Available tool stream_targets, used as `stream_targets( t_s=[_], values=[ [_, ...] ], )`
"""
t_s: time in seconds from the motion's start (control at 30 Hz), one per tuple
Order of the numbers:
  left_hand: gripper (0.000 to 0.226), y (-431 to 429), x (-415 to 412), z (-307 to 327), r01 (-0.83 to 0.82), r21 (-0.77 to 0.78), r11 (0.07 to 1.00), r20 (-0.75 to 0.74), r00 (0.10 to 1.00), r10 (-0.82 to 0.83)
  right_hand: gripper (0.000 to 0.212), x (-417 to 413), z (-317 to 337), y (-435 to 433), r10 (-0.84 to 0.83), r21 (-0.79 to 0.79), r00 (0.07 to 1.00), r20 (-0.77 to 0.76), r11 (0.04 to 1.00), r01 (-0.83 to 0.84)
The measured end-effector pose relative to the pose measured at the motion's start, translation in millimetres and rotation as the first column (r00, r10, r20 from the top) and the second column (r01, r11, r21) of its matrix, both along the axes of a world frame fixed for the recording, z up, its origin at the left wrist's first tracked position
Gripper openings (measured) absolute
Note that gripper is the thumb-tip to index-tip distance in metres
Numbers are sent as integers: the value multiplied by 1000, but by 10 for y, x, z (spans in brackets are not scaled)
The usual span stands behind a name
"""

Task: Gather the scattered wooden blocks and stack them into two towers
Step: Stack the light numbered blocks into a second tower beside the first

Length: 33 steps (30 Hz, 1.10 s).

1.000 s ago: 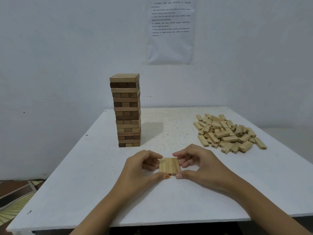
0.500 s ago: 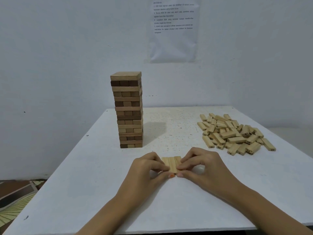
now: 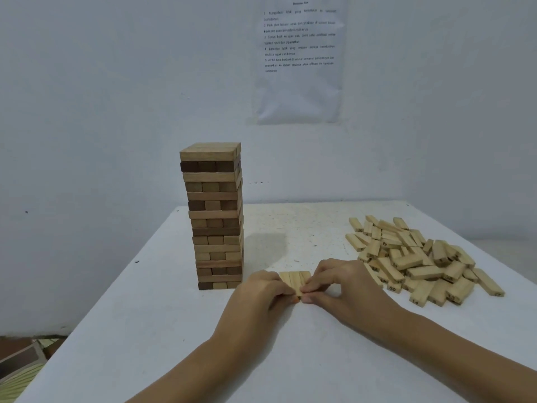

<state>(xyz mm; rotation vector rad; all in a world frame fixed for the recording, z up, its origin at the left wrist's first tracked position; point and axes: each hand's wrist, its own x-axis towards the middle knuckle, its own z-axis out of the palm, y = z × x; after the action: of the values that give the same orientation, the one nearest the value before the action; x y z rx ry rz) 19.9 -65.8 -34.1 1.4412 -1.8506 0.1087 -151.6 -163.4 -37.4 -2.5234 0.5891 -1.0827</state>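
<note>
Left of the middle of the frame, a tall tower (image 3: 213, 216) of wooden blocks stands on the white table (image 3: 139, 330). It is built in layers of three, each turned across the one under it, with some blocks dark brown and some pale. It looks done. Just right of its foot, low in the middle of the frame, the left hand (image 3: 260, 292) curls its fingers against the left side of a flat row of three blocks (image 3: 295, 279) lying on the table. I think this is the start of the second tower. High above, at the top of the frame, a sheet of paper (image 3: 299, 59) with small print hangs on the wall. The right hand (image 3: 340, 283) pinches the same row from its right side. The two thumbs meet at the near edge, so both hands are holding the row and squeezing it tidy. On the right of the frame is a pile of loose blocks (image 3: 415, 263), pale wood with small numbers on the ends, lying every which way. Each block is a little long bar with flat faces and sharp corners. They look hard, light and smooth, so they should not bend or break, but they may slide or tip if bumped. It is best to take one by its two long sides with thumb and finger and set it down softly.
</note>
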Motion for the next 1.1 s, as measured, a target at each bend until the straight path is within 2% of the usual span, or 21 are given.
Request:
stream_targets(
  t_s=[0.17, 0.27, 0.37, 0.47, 0.63, 0.87, 1.1],
  values=[
    [29, -220, 15, 15, 14, -82, 997, 118, 993, -5, 7, 95, -24, -221, 30, -45, 1000, 7, 999, -29],
    [22, -272, 55, -12, -81, -92, 992, 149, 984, 94, 7, 137, -53, -289, 15, -48, 999, 42, 999, -13],
    [23, -282, 67, -25, -95, -94, 991, 172, 979, 110, 7, 154, -103, -291, 16, -55, 998, 61, 998, -13],
    [28, -281, 59, -26, -87, -97, 991, 152, 983, 102, 6, 139, -117, -286, 26, -49, 998, 65, 999, -23],
    [12, -245, 48, -30, -79, -81, 994, 130, 987, 89, 7, 145, -114, -269, 22, -68, 998, 66, 998, -18],
    [14, -247, 49, -26, -68, -83, 994, 180, 980, 82, 10, 163, -108, -259, -10, -81, 999, 47, 997, 13],
    [14, -281, 53, -21, -79, -80, 994, 154, 984, 91, 7, 191, -112, -259, -32, -65, 999, 41, 997, 34]
  ],
)
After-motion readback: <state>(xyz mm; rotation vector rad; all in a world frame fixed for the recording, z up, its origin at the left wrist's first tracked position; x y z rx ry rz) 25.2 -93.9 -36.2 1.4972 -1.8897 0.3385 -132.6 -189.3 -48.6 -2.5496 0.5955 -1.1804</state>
